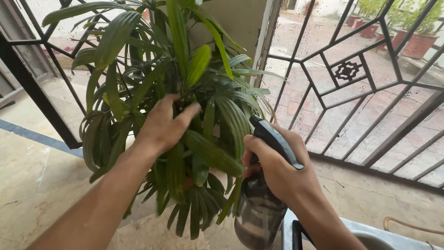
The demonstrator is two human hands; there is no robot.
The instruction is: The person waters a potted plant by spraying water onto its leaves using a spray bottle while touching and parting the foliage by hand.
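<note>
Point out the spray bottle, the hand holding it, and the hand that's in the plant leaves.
spray bottle (258,213): head view, on its dark translucent body.
right hand (277,169): head view, on the back of the hand.
left hand (162,125): head view, on the back of the hand.

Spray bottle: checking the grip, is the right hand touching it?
Touching. The head view shows the right hand wrapped around the spray bottle neck, fingers at the trigger.

Spray bottle (259,215) base perhaps off-frame
</note>
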